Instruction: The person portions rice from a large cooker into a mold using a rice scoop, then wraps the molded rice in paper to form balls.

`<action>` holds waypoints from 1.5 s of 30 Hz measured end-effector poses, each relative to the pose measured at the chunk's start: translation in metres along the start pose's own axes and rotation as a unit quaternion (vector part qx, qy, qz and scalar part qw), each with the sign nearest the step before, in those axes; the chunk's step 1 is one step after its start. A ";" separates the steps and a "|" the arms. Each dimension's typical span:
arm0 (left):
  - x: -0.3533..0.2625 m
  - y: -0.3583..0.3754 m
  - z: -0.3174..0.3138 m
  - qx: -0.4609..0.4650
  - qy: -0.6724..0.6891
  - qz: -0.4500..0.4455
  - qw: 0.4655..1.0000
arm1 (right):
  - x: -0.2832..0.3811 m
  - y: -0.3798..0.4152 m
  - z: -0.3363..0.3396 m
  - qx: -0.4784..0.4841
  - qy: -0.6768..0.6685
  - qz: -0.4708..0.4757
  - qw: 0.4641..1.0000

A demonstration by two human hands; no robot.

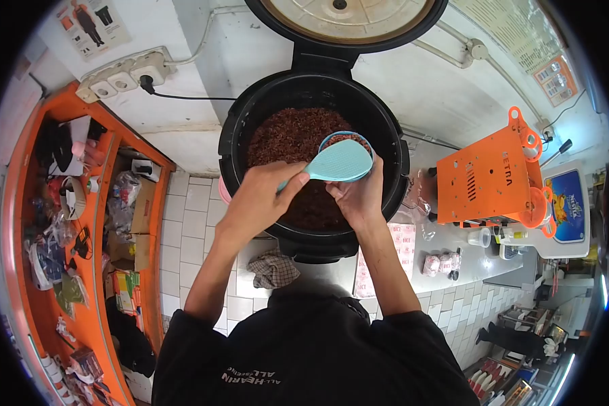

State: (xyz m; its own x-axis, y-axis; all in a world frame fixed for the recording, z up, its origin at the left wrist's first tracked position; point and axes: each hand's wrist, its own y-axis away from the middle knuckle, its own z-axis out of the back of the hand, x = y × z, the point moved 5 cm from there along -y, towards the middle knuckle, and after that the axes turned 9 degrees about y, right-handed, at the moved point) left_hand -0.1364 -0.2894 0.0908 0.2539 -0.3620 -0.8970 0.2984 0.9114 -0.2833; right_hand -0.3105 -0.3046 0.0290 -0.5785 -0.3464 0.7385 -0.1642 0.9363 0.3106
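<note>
A large black rice cooker [231,135] stands open in front of me, with reddish-brown cooked rice [298,128] inside. My left hand [260,196] grips the handle of a light-blue rice paddle [342,161]. The paddle's flat blade lies over the mouth of a small blue-rimmed bowl [323,140], where some of the same rice shows. Above the pot, my right hand [360,193] is closed around the bowl's side and underside. The blade covers much of the bowl, so its depth and the exact contact are hidden.
The cooker's lid [345,13] is raised at the back. A checked cloth [273,269] lies by the cooker's front. To the right are pink-white printed wrappers [404,247] and an orange machine [484,179]. Orange shelves [81,271] full of goods stand left.
</note>
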 end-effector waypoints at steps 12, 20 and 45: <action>-0.033 -0.006 -0.011 0.045 -0.112 -0.069 0.990 | -0.006 0.015 -0.001 0.066 -0.146 0.151 0.975; -0.066 -0.004 -0.002 0.016 -0.162 -0.041 0.986 | 0.002 0.044 0.005 0.061 -0.176 0.219 0.958; 0.141 0.219 -0.418 0.139 -0.285 0.132 0.939 | -0.110 0.177 0.374 -0.071 0.774 0.256 0.574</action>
State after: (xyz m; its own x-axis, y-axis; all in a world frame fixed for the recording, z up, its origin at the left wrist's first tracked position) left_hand -0.4198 -0.0589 -0.2395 0.7807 -0.2492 -0.5731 0.3642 0.9267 0.0931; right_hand -0.5745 -0.0788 -0.2208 0.9005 0.2327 0.3675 -0.1587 0.9624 -0.2203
